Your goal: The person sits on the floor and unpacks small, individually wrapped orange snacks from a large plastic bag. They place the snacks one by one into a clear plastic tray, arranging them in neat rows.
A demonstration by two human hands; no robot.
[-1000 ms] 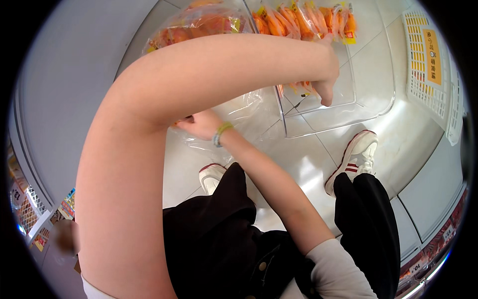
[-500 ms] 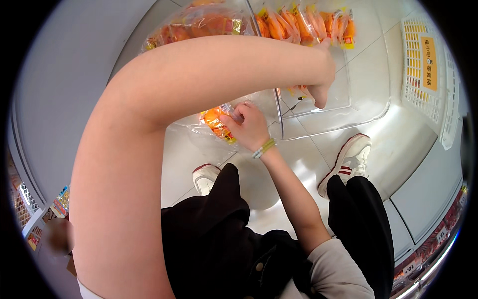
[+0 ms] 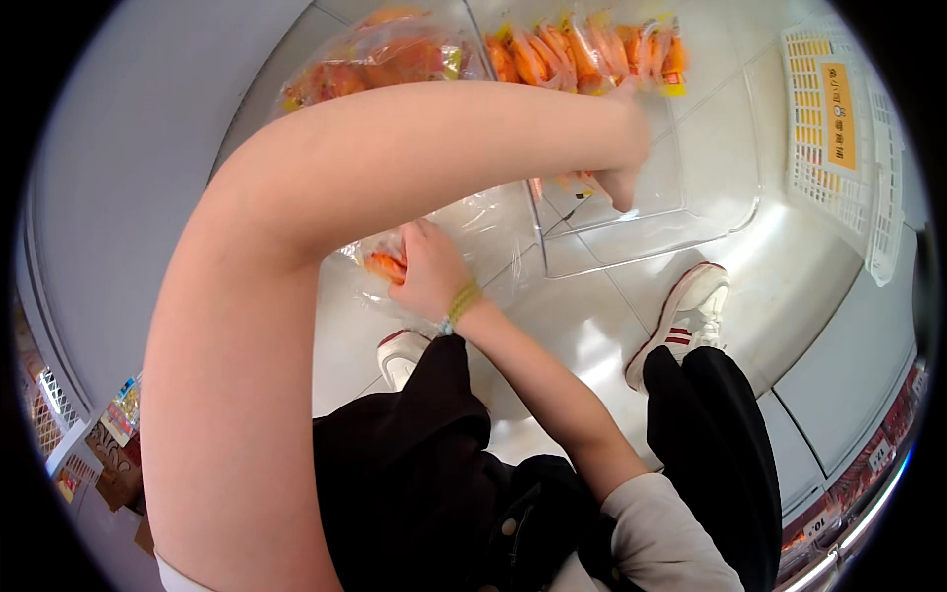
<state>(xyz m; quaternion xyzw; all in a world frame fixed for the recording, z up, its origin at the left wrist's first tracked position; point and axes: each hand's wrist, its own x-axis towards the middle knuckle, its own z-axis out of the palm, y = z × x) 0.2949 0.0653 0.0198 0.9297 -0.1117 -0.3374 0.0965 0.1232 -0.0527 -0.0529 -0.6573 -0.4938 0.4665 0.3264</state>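
Observation:
My left arm crosses the view from the lower left, and my left hand [image 3: 623, 138] is over a clear plastic bin [image 3: 681, 187], beside a row of orange snack packets [image 3: 582, 49]. Its thumb points down, apart from the other fingers, which are mostly hidden; it looks open. Lower and further left, my right hand [image 3: 434, 264] is closed on an orange snack packet [image 3: 385, 264] at a clear plastic bag [image 3: 493, 222]. My left forearm covers part of the bag and bin.
Another clear bag full of orange packets [image 3: 375, 64] lies at the far left of the bin. A white slotted basket [image 3: 838, 128] stands at the right. White shoes [image 3: 691, 306] are on the tiled floor [image 3: 602, 335]. Shelves with packaged goods [image 3: 868, 464] line the lower right.
My right hand has moved left with the orange packet, which now shows less. My left hand has shifted slightly left, along with the whole view.

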